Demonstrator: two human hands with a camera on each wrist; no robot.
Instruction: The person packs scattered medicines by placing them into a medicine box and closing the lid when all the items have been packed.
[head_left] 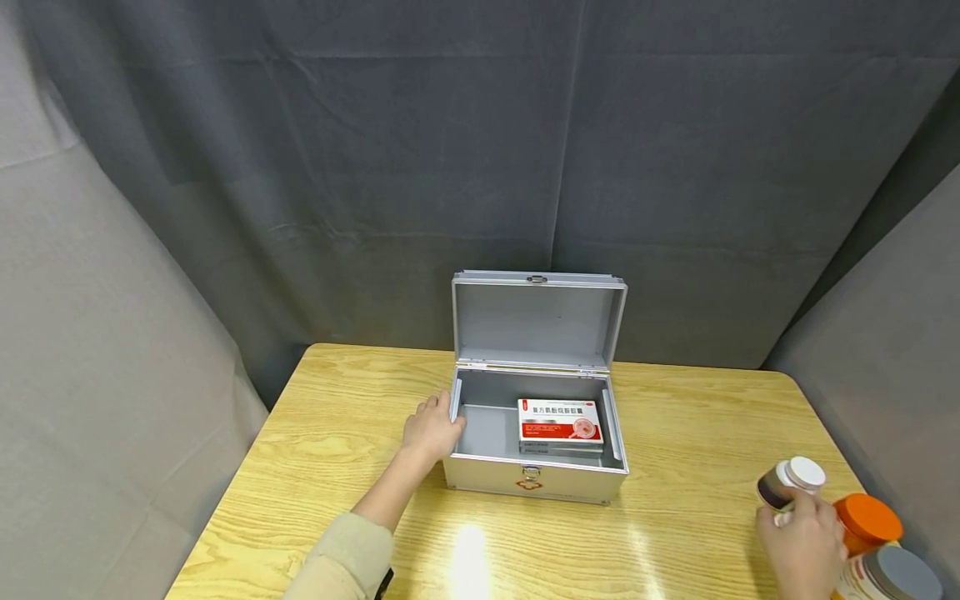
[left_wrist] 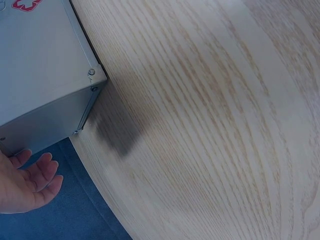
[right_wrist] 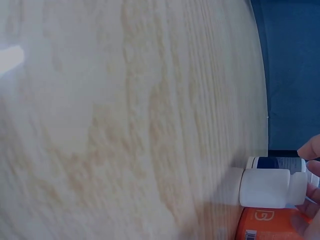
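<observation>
A silvery metal first-aid box point(head_left: 487, 475) stands on the table with its lid point(head_left: 532, 323) raised. My left hand point(head_left: 432, 429) holds its left wall, thumb over the rim and fingers along the outside. From the left wrist, that hand point(left_wrist: 30, 182) shows beside the box's side wall point(left_wrist: 45, 120). Inside the box, at the right, lie stacked red-and-white medicine cartons point(head_left: 560, 421). Far right, my right hand point(head_left: 806, 542) has its fingers curled about the cap of a small white bottle point(right_wrist: 265, 187), which stands upright. A dark-labelled bottle with white cap point(head_left: 798, 477) is just behind it.
An orange-capped jar point(head_left: 868, 518) and a grey-capped jar point(head_left: 903, 575) stand close to my right hand, near the table's right edge. The wooden table point(head_left: 330, 433) ends at a dark curtain point(head_left: 420, 167) behind, with pale grey cloth point(head_left: 97, 350) at the sides.
</observation>
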